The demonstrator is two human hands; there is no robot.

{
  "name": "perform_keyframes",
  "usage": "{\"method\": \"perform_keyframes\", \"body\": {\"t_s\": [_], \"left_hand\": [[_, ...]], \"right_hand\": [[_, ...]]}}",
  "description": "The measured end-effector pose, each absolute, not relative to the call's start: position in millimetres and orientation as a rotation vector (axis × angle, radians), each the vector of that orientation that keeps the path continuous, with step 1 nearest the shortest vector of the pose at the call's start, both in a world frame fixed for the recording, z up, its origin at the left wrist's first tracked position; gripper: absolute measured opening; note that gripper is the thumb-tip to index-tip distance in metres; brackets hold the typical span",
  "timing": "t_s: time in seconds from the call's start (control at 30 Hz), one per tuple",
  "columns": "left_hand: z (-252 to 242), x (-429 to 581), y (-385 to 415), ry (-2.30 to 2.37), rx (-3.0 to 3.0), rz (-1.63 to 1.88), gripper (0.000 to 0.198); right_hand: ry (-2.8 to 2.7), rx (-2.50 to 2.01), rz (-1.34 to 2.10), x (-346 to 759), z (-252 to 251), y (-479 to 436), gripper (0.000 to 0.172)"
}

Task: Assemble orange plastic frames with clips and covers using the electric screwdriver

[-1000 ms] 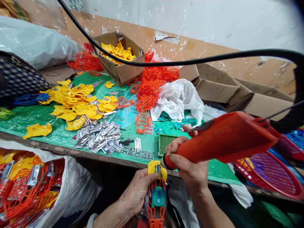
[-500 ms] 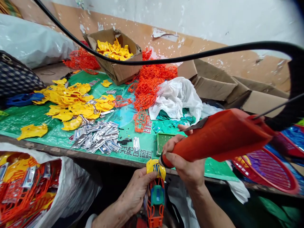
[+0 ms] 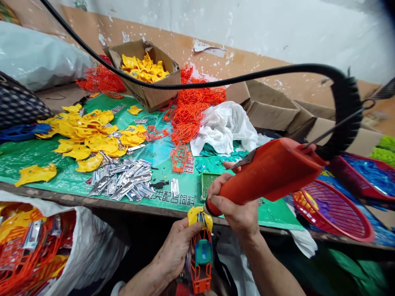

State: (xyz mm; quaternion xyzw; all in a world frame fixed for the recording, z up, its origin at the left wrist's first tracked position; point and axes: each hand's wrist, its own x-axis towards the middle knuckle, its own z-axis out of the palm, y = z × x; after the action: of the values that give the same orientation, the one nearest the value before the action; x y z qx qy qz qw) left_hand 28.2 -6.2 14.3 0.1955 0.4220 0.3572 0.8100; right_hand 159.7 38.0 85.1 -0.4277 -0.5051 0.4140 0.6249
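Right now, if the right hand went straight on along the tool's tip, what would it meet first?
The yellow piece held in the left hand. The tool in the right hand has its tip right by that piece's upper part; whether they touch is hard to tell from this view.

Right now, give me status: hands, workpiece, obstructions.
Left hand grips yellow piece on orange frame. Right hand grips red tool, tip at yellow piece. Black cable off tool's rear, clear of both hands.
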Motion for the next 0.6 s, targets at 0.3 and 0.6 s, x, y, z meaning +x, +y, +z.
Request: {"method": "perform_keyframes", "body": {"t_s": [0.3, 0.6], "left_hand": [[14.1, 27.5, -4.8, 0.902, 0.417, 0.761, 0.037], [11.5, 26.5, -5.2, 0.886, 0.414, 0.749, 0.038]], "right_hand": [[-1.119, -0.961, 0.946, 160.0, 83.8, 39.3, 0.017], [-1.126, -0.957, 0.953, 160.9, 85.0, 40.2, 0.017]]}}
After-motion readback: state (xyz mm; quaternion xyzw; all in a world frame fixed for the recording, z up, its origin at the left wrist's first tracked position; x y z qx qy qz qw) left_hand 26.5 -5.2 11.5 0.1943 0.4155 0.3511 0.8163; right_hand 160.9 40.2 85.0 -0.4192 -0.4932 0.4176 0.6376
